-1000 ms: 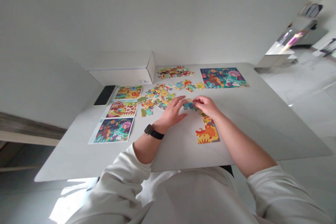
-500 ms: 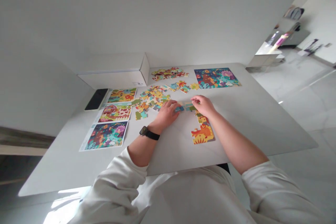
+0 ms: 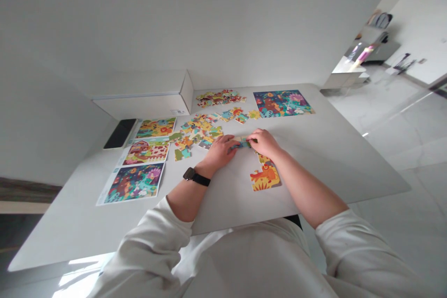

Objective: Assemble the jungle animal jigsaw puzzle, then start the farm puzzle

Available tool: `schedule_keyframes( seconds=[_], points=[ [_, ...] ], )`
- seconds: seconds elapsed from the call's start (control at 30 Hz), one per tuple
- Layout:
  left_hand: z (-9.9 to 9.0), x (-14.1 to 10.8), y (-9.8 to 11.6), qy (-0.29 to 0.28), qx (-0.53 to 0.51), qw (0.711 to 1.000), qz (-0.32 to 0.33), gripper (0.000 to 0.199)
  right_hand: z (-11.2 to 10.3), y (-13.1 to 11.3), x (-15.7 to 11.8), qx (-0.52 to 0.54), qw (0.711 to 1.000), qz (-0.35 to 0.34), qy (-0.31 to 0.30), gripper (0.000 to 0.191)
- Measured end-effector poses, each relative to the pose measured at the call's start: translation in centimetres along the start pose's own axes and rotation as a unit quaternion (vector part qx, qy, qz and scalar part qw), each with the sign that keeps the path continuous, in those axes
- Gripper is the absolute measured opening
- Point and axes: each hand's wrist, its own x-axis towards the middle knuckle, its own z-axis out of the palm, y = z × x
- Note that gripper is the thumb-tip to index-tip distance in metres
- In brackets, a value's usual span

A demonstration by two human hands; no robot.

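My left hand [image 3: 221, 152], with a black watch on its wrist, has its fingers closed on a blue jigsaw puzzle piece [image 3: 236, 143] lying at the table surface. Touching it from the other side, my right hand [image 3: 264, 142] has thumb and fingers pressed on a green-and-blue puzzle piece [image 3: 246, 143]. The two pieces meet between my hands; whether they interlock I cannot tell. Below my right hand lies a joined puzzle section [image 3: 266, 178] with an orange lion, its top partly covered by the hand. Loose yellow and green pieces [image 3: 197, 128] are heaped beyond my left hand.
Three picture sheets [image 3: 138, 181] lie at the left, with a black phone [image 3: 120, 133] beside them. A white box [image 3: 139, 104] stands against the wall. Farther back are a reddish pile of pieces [image 3: 221, 98] and a dark colourful picture [image 3: 283, 103].
My right hand has come down and left, its fingers now on the green-and-blue piece beside the left hand's blue one. My left hand has hardly moved; the view has shifted slightly.
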Motion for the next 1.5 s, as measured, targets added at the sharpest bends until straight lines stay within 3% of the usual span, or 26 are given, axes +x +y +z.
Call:
schedule_keyframes(
  seconds=[0.63, 0.9, 1.23, 1.5],
  points=[
    [-0.4, -0.1, 1.1, 0.0, 0.058, 0.998, 0.011, 0.032, -0.2, -0.4, -0.2, -0.015, 1.0, -0.004, -0.005, 0.027],
    [-0.6, -0.6, 1.7, -0.038, 0.031, 0.997, 0.054, 0.038, -0.2, -0.6, -0.4, -0.012, 1.0, 0.002, -0.003, 0.025],
    [-1.3, -0.8, 2.4, -0.081, 0.068, 0.994, 0.027, 0.04, -0.5, -0.9, -0.4, -0.031, 0.999, 0.009, -0.019, 0.025],
    [-0.8, -0.9, 2.2, -0.074, 0.056, 0.995, 0.033, 0.04, -0.6, -0.8, -0.6, -0.02, 1.0, -0.023, 0.0, 0.027]
  ],
)
